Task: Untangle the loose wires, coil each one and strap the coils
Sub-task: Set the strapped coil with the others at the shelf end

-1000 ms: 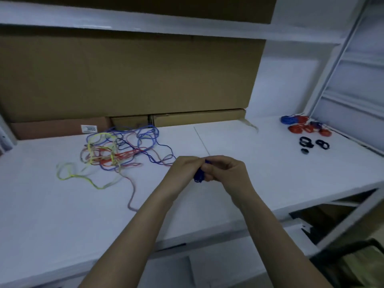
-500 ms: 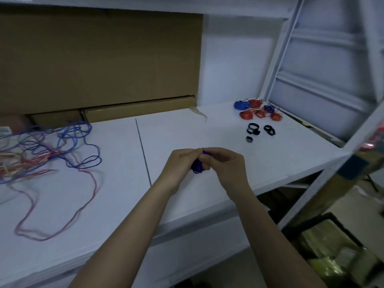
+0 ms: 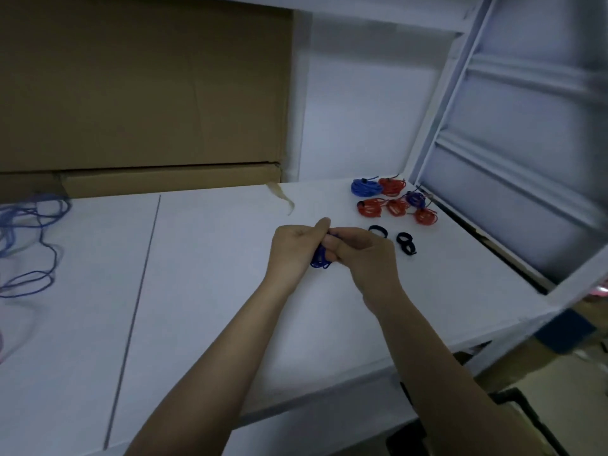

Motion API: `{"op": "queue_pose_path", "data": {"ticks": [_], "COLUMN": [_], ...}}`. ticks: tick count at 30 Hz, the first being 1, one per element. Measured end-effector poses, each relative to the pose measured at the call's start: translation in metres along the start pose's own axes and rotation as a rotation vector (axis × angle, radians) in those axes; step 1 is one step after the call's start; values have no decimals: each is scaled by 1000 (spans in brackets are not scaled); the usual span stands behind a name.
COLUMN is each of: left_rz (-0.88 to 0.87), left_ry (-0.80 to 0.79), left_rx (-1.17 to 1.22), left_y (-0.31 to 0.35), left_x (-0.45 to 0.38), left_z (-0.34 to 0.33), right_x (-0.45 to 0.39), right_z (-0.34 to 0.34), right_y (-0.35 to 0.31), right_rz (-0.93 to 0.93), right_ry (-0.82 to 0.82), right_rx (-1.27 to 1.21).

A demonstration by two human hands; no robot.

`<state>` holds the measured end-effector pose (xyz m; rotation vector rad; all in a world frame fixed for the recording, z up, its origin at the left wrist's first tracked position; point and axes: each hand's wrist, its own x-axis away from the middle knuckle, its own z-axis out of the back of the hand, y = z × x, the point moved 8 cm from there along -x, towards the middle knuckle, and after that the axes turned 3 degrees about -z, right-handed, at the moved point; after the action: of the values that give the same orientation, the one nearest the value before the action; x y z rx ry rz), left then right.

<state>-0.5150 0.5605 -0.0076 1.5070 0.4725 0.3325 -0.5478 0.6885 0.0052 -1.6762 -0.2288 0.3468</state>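
At the middle of the frame, above the white table [image 3: 204, 291], the left hand [image 3: 294, 250] and the right hand [image 3: 365, 255] meet with fingers curled, both gripping a small blue wire coil [image 3: 319, 260] between them. Finished red and blue coils [image 3: 391, 199] lie at upper right, with black straps [image 3: 405, 242] just below them. The loose wires [image 3: 29, 238] sprawl at the left edge, blurred, seemingly mostly blue.

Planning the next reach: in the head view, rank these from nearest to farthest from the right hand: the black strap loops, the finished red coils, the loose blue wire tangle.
From the right hand:
1. Black strap loops, just right of it.
2. Finished red coils, behind the straps, toward the far right corner.
3. Loose blue wire tangle, at the far left edge.
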Motion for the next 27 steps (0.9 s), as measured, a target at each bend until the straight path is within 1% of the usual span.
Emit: {"op": "queue_pose_path", "data": {"ticks": [3, 7, 10, 12, 14, 16, 18, 19, 22, 24, 26, 27], "left_rz": [-58, -130, -131, -135, -145, -211, -247, -241, -162, -109, -100, -126], "left_ry": [28, 89, 140, 141, 83, 25, 43, 59, 62, 35, 25, 40], "left_rx": [19, 8, -5, -25, -118, -258, -441, -475, -359, -341, -399, -464], "left_y": [2, 2, -2, -5, -7, -7, -7, -8, -16, -23, -26, -23], "left_x": [-12, -28, -42, -49, -55, -61, -66, -68, -69, -69, -68, -68], "left_z": [-32, -55, -63, -71, -84, -96, -102, -104, -110, -116, -123, -125], "right_x": [-21, -50, -72, -85, -99, -114, -127, -134, -148, -156, -162, -164], "right_z": [28, 47, 55, 62, 71, 82, 93, 98, 105, 108, 110, 110], "right_y": [-1, 1, 9, 17, 19, 19, 23, 26, 38, 42, 46, 47], "right_rz": [17, 31, 30, 12, 39, 71, 64, 47, -10, -23, -31, -39], "right_ry": [48, 19, 29, 34, 11, -37, -73, -91, -151, -191, -232, -253], "right_rx": [56, 36, 47, 55, 55, 37, 20, 13, -10, 4, 22, 8]}}
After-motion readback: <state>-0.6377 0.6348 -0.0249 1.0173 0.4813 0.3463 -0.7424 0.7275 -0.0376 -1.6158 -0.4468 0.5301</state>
